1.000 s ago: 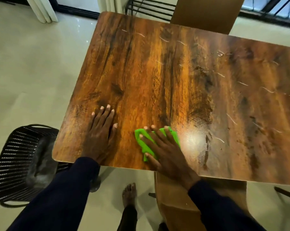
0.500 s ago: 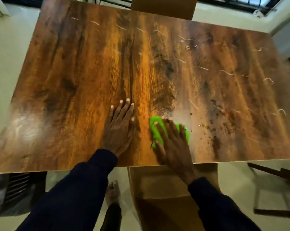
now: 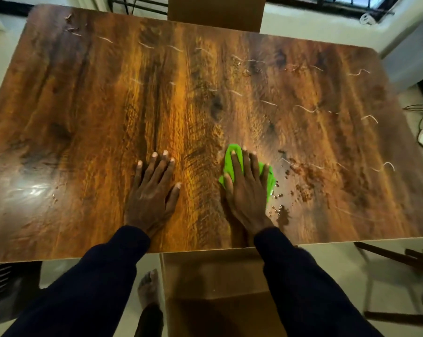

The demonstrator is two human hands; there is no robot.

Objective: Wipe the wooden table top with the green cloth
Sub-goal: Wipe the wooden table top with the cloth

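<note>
Your right fingers (image 3: 238, 166) lie straight and slightly spread, pressing flat on the bright green cloth (image 3: 270, 178). They grasp nothing; the thumb lies along the cloth's left edge. The crumpled cloth sits under your right hand (image 3: 247, 190), showing beyond the fingertips and on both sides of the palm. It lies on the glossy brown wood-grain table top (image 3: 96, 105), near the front edge and a little right of the middle.

Your left fingers (image 3: 157, 169) are also extended and relaxed, flat on the bare wood. Your left hand (image 3: 152, 193) holds nothing, and it rests beside the right one with a strip of table between them. Dark navy sleeves (image 3: 302, 288) cover both arms to the wrists.

Just right of the cloth is a scatter of small brown crumbs and wet spots (image 3: 300, 188), close to it. Thin pale curled strands (image 3: 305, 109) lie across the far and right parts of the top. A bright patch of glare (image 3: 32, 190) shows near the front left.

Below the front edge a brown chair (image 3: 212, 276) is tucked partly under the table, with your bare foot (image 3: 148, 288) on the pale floor beside it. Another brown chair back (image 3: 217, 8) stands at the far side.
</note>
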